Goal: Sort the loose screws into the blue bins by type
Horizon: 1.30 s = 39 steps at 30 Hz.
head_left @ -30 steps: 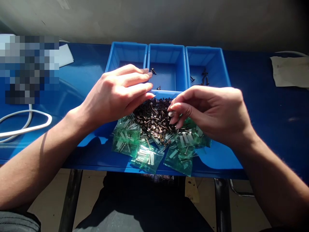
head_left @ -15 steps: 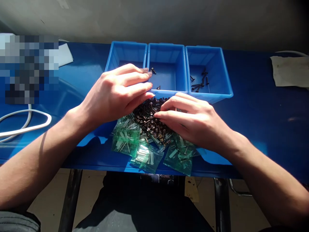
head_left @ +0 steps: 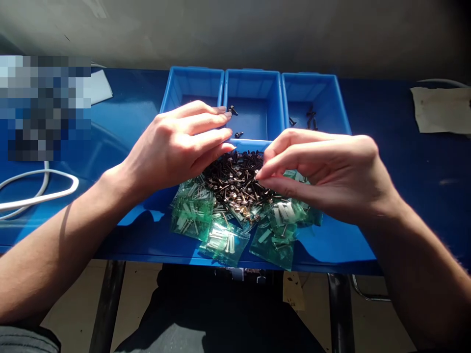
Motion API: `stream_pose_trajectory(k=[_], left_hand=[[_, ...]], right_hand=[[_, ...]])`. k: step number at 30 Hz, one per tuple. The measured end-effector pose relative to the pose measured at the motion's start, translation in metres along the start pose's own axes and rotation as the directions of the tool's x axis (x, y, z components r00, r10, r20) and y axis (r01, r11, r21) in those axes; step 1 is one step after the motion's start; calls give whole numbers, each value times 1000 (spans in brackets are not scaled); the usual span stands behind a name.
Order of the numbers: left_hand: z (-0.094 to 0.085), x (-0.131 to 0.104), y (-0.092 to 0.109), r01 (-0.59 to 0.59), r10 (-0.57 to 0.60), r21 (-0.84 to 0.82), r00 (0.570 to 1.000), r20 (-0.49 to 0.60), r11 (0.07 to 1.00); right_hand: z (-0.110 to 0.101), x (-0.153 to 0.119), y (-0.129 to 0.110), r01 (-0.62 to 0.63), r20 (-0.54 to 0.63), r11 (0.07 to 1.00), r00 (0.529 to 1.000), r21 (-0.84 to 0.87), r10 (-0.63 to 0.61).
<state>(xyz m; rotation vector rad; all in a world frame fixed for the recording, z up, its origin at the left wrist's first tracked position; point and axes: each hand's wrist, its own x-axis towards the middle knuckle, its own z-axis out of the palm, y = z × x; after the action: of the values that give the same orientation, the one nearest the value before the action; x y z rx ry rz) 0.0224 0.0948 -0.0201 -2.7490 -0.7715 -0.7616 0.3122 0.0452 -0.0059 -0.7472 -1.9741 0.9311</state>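
Dark and brassy screws (head_left: 239, 189) lie heaped in front of three blue bins. My left hand (head_left: 187, 139) is open, fingers stretched over the front of the left bin (head_left: 196, 81) and reaching the middle bin (head_left: 253, 81). Thumb and fingertips of my right hand (head_left: 320, 171) are pinched together above the heap's right side; whatever they hold, if anything, is too small to make out. A couple of screws lie in the middle bin and several in the right bin (head_left: 311, 88). Green-tinted bags (head_left: 193, 213) with pale plugs and screws surround the heap's front.
A white cable (head_left: 69, 193) loops on the blue table (head_left: 405, 196) at the left, near a pixelated area and a white sheet (head_left: 100, 87). Brownish paper (head_left: 439, 110) lies at the far right. A grey wall stands behind.
My right hand has moved right and turned, its fingertips now pinched above the heap's right side, uncovering more screws and bags. My left hand has hardly moved.
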Motion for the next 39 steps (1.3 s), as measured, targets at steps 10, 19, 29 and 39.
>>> stream_pose_trajectory(k=[10, 19, 29, 39], left_hand=[[2, 1, -2, -106, 107, 24, 992, -73, 994], [1, 0, -1, -38, 38, -5, 999, -35, 999], [0, 1, 0, -30, 30, -12, 999, -31, 999], [1, 0, -1, -17, 17, -19, 999, -27, 1000]], right_hand=[[0, -3, -3, 143, -14, 906, 987, -399, -162], [12, -7, 14, 417, 365, 781, 894, -466, -260], [19, -6, 11, 432, 353, 794, 888, -428, -293], [13, -7, 7, 419, 365, 805, 890, -419, -274]])
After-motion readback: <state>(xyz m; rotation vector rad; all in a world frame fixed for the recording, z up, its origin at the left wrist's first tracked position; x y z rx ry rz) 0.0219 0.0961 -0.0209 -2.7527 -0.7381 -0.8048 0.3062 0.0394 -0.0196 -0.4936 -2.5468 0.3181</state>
